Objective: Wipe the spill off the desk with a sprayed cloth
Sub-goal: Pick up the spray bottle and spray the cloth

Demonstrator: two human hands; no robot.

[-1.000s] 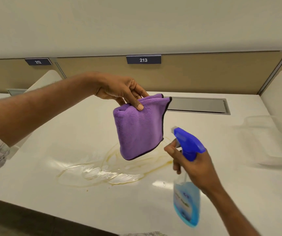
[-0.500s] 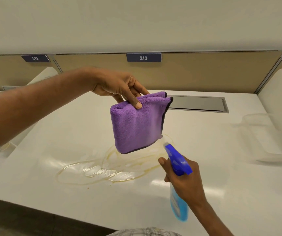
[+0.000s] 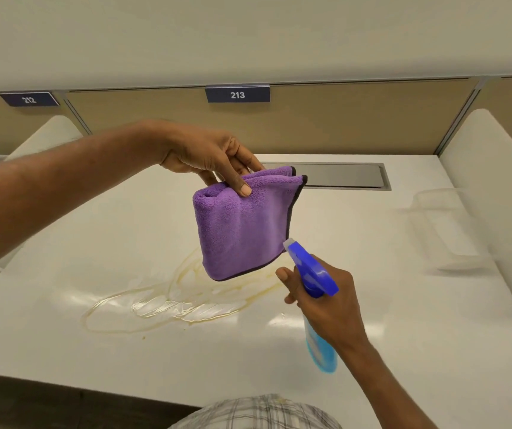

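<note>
A folded purple cloth (image 3: 244, 226) hangs in the air above the white desk (image 3: 125, 236), pinched at its top edge by my left hand (image 3: 210, 157). My right hand (image 3: 326, 301) grips a spray bottle (image 3: 310, 270) with a blue trigger head and pale blue liquid. The nozzle points up and left, almost touching the cloth's lower right corner. One finger rests on the trigger. A yellowish puddle of spilled liquid (image 3: 168, 305) spreads over the desk below the cloth.
A grey metal cable flap (image 3: 341, 176) is set into the desk's back. A clear plastic container (image 3: 446, 224) sits at the right by a white side divider (image 3: 496, 187). A tan partition with labels 212 and 213 (image 3: 237, 94) closes the back.
My right hand has brought the spray bottle up and left, so the nozzle sits close to the cloth's lower corner. The cloth has stayed nearly in place in my left hand.
</note>
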